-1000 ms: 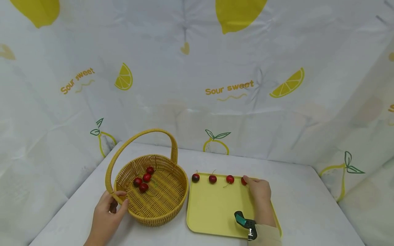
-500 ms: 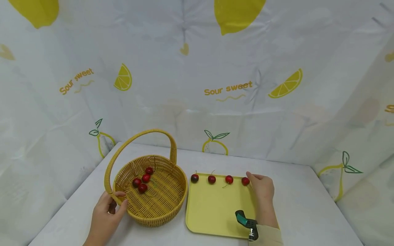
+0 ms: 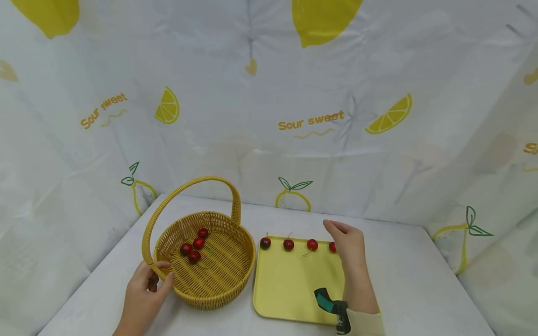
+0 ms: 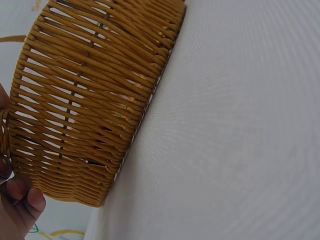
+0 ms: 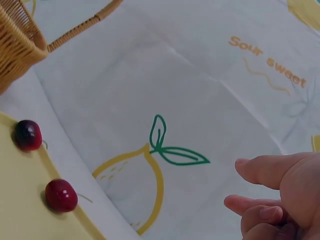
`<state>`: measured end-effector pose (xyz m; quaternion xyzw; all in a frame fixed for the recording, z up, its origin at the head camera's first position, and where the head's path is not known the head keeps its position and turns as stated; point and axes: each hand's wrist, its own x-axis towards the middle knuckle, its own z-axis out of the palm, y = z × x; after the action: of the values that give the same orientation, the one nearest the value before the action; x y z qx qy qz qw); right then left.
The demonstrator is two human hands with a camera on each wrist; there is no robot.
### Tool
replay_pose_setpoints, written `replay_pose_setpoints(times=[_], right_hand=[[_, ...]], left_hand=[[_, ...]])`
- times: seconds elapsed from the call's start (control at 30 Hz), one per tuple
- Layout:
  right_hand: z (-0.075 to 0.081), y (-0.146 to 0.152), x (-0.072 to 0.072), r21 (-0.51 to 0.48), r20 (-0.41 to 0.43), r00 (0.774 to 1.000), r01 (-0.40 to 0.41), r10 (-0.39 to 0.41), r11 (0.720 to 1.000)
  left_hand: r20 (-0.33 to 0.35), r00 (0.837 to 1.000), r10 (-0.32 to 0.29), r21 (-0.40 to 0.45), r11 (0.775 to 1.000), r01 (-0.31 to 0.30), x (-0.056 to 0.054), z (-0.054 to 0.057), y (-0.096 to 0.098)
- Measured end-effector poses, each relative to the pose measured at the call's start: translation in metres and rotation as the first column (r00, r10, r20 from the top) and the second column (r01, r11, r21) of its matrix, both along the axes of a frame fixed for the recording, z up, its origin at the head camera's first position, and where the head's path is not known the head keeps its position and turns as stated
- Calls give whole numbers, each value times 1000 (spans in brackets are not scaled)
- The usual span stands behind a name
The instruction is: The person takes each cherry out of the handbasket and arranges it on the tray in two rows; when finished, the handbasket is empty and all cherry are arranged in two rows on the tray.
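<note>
My left hand (image 3: pixel 143 294) grips the side of a yellow woven basket (image 3: pixel 216 298) where its tall handle meets the rim. In the left wrist view, fingers show at the edge of the basket's slatted wall (image 4: pixel 85 100). Several dark red cherries (image 3: pixel 194 256) lie inside, to the left. My right hand (image 3: pixel 352 245) is raised over the far right corner of a yellow tray (image 3: pixel 298 284), holding nothing. Its thumb and index finger are apart in the right wrist view. Several cherries (image 3: pixel 288 244) with stems line the tray's far edge; the rightmost cherry (image 3: pixel 332 247) is partly hidden by this hand.
The basket stands directly left of the tray on a white table (image 3: pixel 420 280). A white curtain (image 3: pixel 235 116) printed with lemons rises behind the table's far edge. A dark strap (image 3: pixel 332 305) sits on my right wrist.
My right hand let go of the rightmost cherry at the tray's far edge, drew off to the right, then rose and shifted slightly left. My left hand stays on the basket.
</note>
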<state>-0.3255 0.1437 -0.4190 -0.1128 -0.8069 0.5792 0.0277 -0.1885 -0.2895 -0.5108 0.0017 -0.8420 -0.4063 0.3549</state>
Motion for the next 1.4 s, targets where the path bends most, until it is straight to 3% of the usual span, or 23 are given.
replay_pose_setpoints(times=[0.27,0.5,0.8,0.93,1.1,1.4], right_hand=[[16,-29,7,-74,-63,992,-111,107,991],[22,-63,13,-93,-147,960,-251,236,963],[24,-108,11,-68,-183,933,-327,310,943],[25,-132,8,-55,-199,902,-399,382,915],[23,-165,4,-77,-203,851,-506,484,859],[14,-226,-6,-33,-159,796,-595,584,803]], left_hand=[[8,1000,8,0,1000,-8,2,0,-2],[12,1000,12,-1,1000,-12,0,0,-3],[34,999,8,4,1000,-8,-2,-5,-1],[37,999,4,11,1000,-4,-2,-5,-1],[45,999,-1,12,1000,1,-2,-5,0],[16,1000,0,5,1000,0,-4,-6,-1]])
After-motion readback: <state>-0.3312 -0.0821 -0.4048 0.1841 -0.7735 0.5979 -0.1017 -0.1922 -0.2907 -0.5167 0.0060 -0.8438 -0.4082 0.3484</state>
